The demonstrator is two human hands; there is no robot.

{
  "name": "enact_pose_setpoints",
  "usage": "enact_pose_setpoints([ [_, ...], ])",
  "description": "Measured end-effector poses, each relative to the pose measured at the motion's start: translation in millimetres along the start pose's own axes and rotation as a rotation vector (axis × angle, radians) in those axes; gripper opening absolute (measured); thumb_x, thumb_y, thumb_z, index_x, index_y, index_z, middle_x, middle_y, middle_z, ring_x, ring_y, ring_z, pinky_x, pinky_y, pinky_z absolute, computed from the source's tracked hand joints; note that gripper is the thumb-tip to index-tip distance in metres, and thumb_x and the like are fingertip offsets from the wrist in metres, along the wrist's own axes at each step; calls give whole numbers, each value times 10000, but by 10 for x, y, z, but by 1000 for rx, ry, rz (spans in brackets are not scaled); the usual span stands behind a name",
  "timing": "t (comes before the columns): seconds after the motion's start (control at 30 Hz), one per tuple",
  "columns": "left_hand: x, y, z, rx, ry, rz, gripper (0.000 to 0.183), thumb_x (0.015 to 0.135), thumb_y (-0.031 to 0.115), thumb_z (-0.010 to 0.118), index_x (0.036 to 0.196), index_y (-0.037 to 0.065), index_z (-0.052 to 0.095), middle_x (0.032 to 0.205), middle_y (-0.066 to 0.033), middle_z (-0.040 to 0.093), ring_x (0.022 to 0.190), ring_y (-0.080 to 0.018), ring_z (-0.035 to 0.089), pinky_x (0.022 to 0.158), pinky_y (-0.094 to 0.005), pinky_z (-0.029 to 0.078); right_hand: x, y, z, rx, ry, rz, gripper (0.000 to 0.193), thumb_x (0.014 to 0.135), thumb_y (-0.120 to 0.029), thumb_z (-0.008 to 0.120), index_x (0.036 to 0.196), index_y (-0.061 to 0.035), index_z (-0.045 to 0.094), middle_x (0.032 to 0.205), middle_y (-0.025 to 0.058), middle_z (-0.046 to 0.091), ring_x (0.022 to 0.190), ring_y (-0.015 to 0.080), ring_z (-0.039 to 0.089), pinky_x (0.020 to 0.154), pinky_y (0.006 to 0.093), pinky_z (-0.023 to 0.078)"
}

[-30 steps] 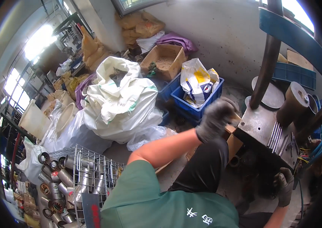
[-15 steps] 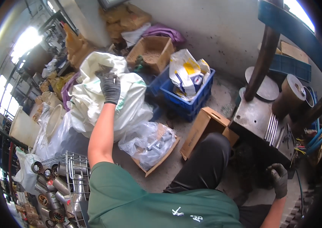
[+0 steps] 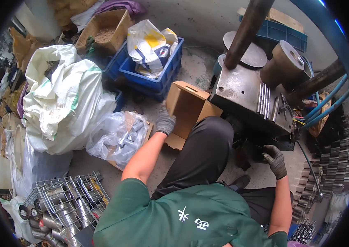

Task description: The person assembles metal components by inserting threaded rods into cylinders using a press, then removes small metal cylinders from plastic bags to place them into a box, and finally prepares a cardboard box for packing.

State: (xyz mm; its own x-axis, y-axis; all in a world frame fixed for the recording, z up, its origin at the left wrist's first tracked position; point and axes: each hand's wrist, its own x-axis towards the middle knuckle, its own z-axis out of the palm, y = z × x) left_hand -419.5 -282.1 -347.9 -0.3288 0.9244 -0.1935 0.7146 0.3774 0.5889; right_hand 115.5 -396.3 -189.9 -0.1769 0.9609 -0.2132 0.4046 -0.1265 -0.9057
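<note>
My left hand [image 3: 166, 122], in a dark grey glove, is at the left edge of an open cardboard box [image 3: 185, 108]. Its back faces up and its fingers look drawn together, hiding whatever they hold; whether it touches the box I cannot tell. My right hand [image 3: 276, 161], also gloved, hovers below the front of a metal machine table [image 3: 240, 78], fingers apart and nothing seen in them. Left of the box lies a clear plastic bag [image 3: 119, 138] with bolt-like metal parts. Beyond it stands a large white woven sack [image 3: 65, 99], its mouth open.
Blue crates [image 3: 168, 68] with a white and yellow bag stand behind the box. Several metal rods [image 3: 263, 99] lie on the machine table beside a thick post. A wire basket [image 3: 69, 197] of metal tubes is at lower left; stacked metal parts [image 3: 332, 164] are at right.
My left hand has come away from the mouth of the white sack and moved right and nearer, to the cardboard box. The view has swung right; my right hand's fingers are more spread.
</note>
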Motion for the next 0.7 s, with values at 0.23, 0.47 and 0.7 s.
enact_pose_setpoints([
  [0.23,-94,-836,-905,-513,143,308,420,921,14,531,1334,-11,607,1143,-219,725,1048,-350,701,930,-394,532,431,-626,273,198,207,-134,383,974,-111,708,1329,-13,604,1256,80,677,1025,141,682,802,263,572],
  [0.47,-590,-391,-2178,-1048,451,342,248,942,21,571,1177,-30,633,1041,-89,701,916,-153,657,827,-306,536,968,-2176,1269,-222,-44,-596,415,949,-131,715,1311,34,596,1203,150,680,1108,208,656,970,312,521],
  [0.7,-783,835,-2877,-1195,503,602,360,916,49,614,1270,-12,592,1187,-124,675,1043,-247,667,931,-380,556,1182,-2506,1436,90,-30,-709,610,997,-369,687,1431,30,528,1428,168,548,1354,254,495,1144,347,381],
])
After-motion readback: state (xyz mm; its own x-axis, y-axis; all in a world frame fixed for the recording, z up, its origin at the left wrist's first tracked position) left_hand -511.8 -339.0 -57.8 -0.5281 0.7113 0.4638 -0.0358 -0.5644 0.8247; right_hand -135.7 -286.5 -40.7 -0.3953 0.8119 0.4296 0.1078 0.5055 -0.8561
